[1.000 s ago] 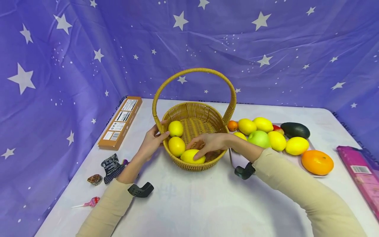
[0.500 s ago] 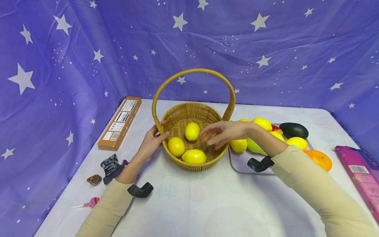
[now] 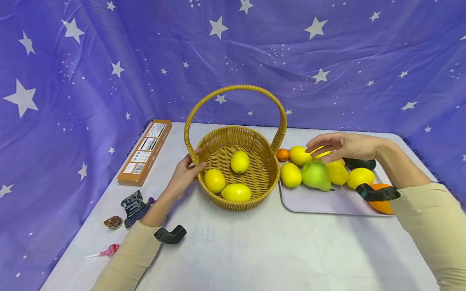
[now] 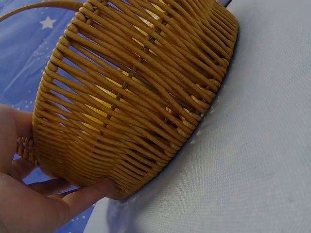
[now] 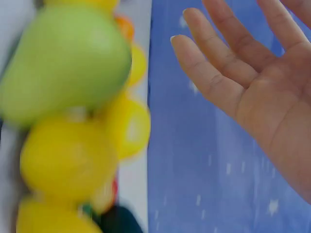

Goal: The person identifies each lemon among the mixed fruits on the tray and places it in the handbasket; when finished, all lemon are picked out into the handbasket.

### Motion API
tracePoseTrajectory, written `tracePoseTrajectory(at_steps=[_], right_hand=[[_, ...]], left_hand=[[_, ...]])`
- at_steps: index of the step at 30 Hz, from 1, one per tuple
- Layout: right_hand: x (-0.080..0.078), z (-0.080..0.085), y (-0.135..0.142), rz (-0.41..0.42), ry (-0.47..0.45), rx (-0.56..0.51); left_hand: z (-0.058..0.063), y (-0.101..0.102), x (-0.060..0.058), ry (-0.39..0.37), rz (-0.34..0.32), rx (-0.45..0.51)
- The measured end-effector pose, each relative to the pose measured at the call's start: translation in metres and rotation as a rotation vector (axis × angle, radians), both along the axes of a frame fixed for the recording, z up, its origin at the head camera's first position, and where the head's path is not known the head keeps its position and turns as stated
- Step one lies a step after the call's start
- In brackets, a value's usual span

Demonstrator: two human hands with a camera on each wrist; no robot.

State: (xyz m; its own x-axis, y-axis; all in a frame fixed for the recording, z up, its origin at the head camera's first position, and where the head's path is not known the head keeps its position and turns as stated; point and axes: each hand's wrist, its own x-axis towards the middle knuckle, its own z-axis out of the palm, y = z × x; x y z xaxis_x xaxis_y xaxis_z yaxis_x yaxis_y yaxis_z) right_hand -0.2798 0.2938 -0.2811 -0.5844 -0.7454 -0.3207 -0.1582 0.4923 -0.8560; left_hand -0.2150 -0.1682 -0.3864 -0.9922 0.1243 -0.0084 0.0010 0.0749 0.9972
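A round wicker basket (image 3: 255, 202) with a tall arched handle (image 3: 234, 87) stands mid-table. Three yellow lemons lie inside: one at the left wall (image 3: 214, 181), one at the front (image 3: 236, 192), one nearer the middle (image 3: 240, 162). My left hand (image 3: 183, 176) grips the basket's left side near the handle's foot; in the left wrist view its fingers spread under the woven wall (image 4: 136, 111). Over a tray (image 3: 313, 205) of fruit, my right hand (image 3: 349, 146) hovers with loosely extended fingers, holding nothing. A green pear (image 3: 316, 174) and a lemon (image 3: 300, 155) lie below its fingertips.
More lemons (image 3: 360, 178), a small orange fruit (image 3: 282, 154), a large orange (image 3: 380, 205) and a dark oval fruit (image 3: 360, 163) share the tray. Leftward are a long cardboard box (image 3: 144, 153), a dark patterned wrapper (image 3: 134, 206), a brown shell-like piece (image 3: 113, 222) and a lollipop (image 3: 109, 250).
My right hand has let go of the front lemon and moved right, out of the basket to above the tray. One lemon shifted from the left wall toward the middle. The left hand stays put.
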Motion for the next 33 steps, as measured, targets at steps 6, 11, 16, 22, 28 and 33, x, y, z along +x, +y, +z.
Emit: tracePoseTrajectory(at_steps=[6, 11, 16, 22, 28, 33], right_hand=[[0.003, -0.008, 0.059, -0.073, 0.029, 0.076], [0.007, -0.025, 0.096, -0.113, 0.028, 0.109], [0.013, -0.039, 0.115, -0.183, 0.069, 0.191], [0.018, -0.042, 0.116, -0.223, 0.12, 0.291], [0.02, -0.041, 0.109, -0.214, 0.18, 0.371], [0.019, -0.048, 0.107, -0.249, 0.152, 0.374]], left_hand=[[0.0, 0.0, 0.001, 0.0, -0.01, 0.005], [-0.002, -0.001, 0.0, 0.0, -0.007, 0.001], [-0.003, -0.001, -0.002, 0.002, -0.003, -0.009], [-0.003, 0.0, -0.002, -0.001, 0.002, -0.006], [-0.002, 0.0, -0.002, -0.001, 0.004, -0.011], [-0.004, 0.0, -0.001, 0.001, 0.0, -0.012]])
